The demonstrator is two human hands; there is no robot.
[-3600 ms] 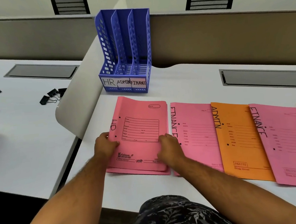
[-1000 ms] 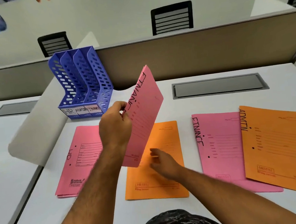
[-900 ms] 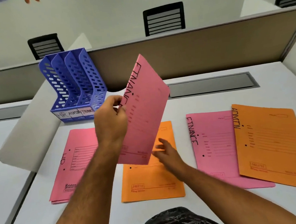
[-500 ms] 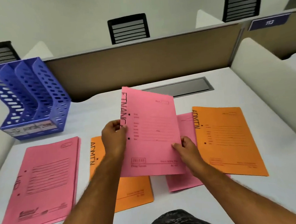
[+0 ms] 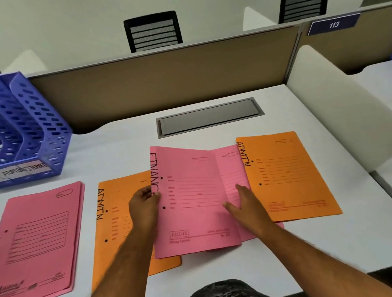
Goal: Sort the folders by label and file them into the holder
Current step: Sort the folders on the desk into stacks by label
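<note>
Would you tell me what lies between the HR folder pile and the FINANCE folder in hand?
In the head view, an orange ADMIN folder lies flat between them.

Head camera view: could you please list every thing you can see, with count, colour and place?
File holder: one, blue, three slots labelled HR, ADMIN, FINANCE, far left of the desk.
HR folders: a small stack, pink, near left.
ADMIN folders: two, orange, one left of centre, one on the right.
FINANCE folders: two, pink, centre, the top one overlapping the other.
Cable hatch: one, grey, set in the desk behind the folders.
Partition: one, brown, behind the desk.
Chairs: three, black, beyond the partition.
Sign 113: one, blue, upper right.
Left hand: gripping the top FINANCE folder's left edge.
Right hand: flat on the FINANCE folders.
</note>
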